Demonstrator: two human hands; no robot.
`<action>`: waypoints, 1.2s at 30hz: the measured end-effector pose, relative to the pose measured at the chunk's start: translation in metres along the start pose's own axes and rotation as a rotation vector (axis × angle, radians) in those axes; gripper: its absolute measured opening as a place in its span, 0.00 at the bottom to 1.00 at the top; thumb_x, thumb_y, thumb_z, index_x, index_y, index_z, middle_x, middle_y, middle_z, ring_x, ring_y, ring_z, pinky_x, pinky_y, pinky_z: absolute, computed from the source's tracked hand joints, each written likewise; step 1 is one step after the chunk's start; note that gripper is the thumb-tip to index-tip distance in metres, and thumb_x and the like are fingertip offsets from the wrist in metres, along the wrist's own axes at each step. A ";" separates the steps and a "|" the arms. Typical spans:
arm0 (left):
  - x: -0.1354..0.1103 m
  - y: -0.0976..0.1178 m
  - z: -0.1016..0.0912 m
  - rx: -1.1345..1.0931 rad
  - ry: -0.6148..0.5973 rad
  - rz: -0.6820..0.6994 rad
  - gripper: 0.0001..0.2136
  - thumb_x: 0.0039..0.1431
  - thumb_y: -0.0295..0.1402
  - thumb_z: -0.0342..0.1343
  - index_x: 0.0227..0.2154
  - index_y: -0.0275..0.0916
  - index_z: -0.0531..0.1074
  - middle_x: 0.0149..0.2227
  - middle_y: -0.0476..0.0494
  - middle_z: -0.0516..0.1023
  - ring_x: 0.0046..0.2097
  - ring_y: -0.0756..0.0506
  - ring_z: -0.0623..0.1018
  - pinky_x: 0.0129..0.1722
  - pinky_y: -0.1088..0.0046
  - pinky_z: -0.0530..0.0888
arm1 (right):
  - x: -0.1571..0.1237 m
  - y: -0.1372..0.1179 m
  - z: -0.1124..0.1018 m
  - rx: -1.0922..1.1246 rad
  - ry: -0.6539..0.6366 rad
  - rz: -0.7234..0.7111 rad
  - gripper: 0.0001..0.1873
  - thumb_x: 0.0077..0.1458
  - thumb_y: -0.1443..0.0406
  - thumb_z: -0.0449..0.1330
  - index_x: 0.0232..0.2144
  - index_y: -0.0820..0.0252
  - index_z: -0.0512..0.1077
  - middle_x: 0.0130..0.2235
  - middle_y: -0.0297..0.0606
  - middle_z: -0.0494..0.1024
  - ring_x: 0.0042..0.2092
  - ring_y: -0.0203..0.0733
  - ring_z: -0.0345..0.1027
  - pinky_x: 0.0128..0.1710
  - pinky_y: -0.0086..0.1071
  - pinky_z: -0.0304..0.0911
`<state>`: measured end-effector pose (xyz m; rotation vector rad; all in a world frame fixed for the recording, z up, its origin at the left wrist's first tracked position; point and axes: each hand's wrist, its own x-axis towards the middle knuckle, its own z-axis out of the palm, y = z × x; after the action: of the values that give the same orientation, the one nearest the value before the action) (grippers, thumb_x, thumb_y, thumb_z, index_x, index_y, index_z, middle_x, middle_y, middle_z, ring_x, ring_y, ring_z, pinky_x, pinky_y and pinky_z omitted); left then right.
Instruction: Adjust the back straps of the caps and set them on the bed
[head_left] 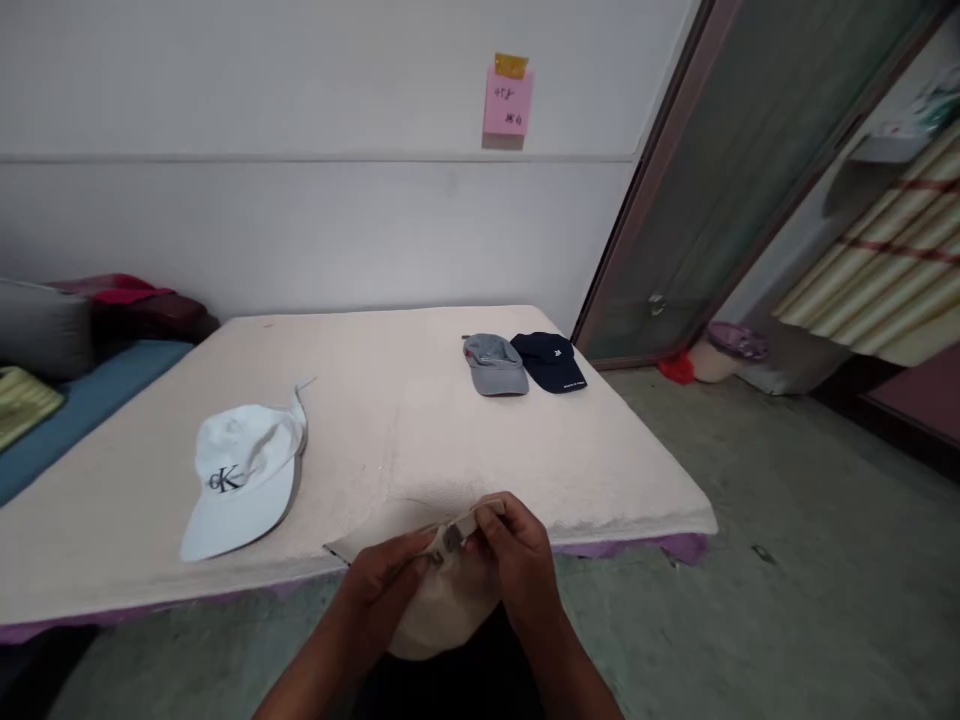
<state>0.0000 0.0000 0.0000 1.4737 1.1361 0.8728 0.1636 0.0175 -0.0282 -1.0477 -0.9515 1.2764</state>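
You hold a beige cap [442, 610] at the near edge of the table [420, 420], both hands on its back strap [461, 527].

Your left hand [390, 575] and right hand [521, 560] each pinch that strap by its buckle. Left of the beige cap, on the table, lies a white cap [244, 475]; beyond it, toward the far right corner, a grey cap [493, 364] touches a navy cap [551, 361].

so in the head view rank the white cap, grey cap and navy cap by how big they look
1. white cap, clearly largest, though it lies nearer the camera.
2. navy cap and grey cap look about alike; no ranking.
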 end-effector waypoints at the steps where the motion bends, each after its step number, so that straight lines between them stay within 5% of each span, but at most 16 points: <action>1: 0.000 -0.001 -0.001 0.000 0.004 0.000 0.13 0.57 0.34 0.54 0.44 0.46 0.77 0.40 0.43 0.81 0.40 0.41 0.77 0.43 0.71 0.70 | 0.001 -0.001 -0.002 0.014 -0.029 0.014 0.11 0.53 0.59 0.58 0.25 0.61 0.67 0.20 0.29 0.66 0.23 0.32 0.59 0.24 0.26 0.56; 8: -0.001 -0.007 -0.013 0.047 0.007 -0.003 0.12 0.57 0.34 0.55 0.41 0.45 0.78 0.33 0.44 0.80 0.36 0.44 0.76 0.37 0.74 0.72 | 0.007 -0.033 -0.025 -0.162 -0.378 -0.140 0.12 0.57 0.60 0.54 0.34 0.60 0.75 0.34 0.39 0.75 0.38 0.42 0.68 0.39 0.33 0.61; 12: -0.005 -0.009 -0.025 0.073 0.037 -0.044 0.10 0.54 0.35 0.58 0.38 0.45 0.79 0.35 0.45 0.80 0.37 0.44 0.76 0.38 0.74 0.71 | 0.013 -0.050 -0.032 -0.292 -0.598 -0.240 0.11 0.54 0.64 0.57 0.40 0.57 0.74 0.44 0.40 0.73 0.49 0.46 0.64 0.50 0.39 0.56; 17: -0.013 0.002 -0.037 -0.047 0.062 -0.145 0.08 0.51 0.37 0.60 0.35 0.45 0.79 0.35 0.46 0.80 0.38 0.45 0.75 0.36 0.74 0.71 | 0.016 -0.046 -0.028 -0.303 -0.811 -0.072 0.17 0.50 0.63 0.62 0.44 0.58 0.72 0.40 0.38 0.73 0.41 0.41 0.66 0.41 0.33 0.60; 21: -0.015 0.013 -0.040 -0.189 -0.044 -0.199 0.08 0.53 0.39 0.59 0.33 0.44 0.79 0.30 0.48 0.79 0.31 0.48 0.74 0.31 0.77 0.69 | 0.013 -0.029 -0.021 0.016 -0.737 0.081 0.11 0.51 0.59 0.62 0.31 0.62 0.72 0.28 0.34 0.71 0.29 0.33 0.62 0.29 0.27 0.56; 30: -0.019 0.015 -0.038 -0.431 0.078 -0.245 0.07 0.46 0.36 0.65 0.30 0.44 0.80 0.26 0.48 0.79 0.29 0.49 0.74 0.28 0.78 0.69 | 0.011 -0.010 -0.008 0.205 -0.466 0.204 0.08 0.49 0.62 0.63 0.27 0.61 0.69 0.19 0.29 0.68 0.21 0.30 0.56 0.21 0.25 0.49; 36: -0.023 0.030 -0.041 -0.747 0.220 -0.252 0.07 0.40 0.34 0.67 0.24 0.39 0.77 0.21 0.46 0.77 0.22 0.47 0.75 0.22 0.75 0.70 | 0.021 0.005 -0.016 0.457 -0.191 0.290 0.12 0.48 0.60 0.63 0.22 0.62 0.68 0.21 0.30 0.67 0.23 0.31 0.58 0.23 0.25 0.51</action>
<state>-0.0387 -0.0103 0.0383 0.6231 0.9672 1.1348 0.1789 0.0377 -0.0375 -0.7269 -0.6126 1.7594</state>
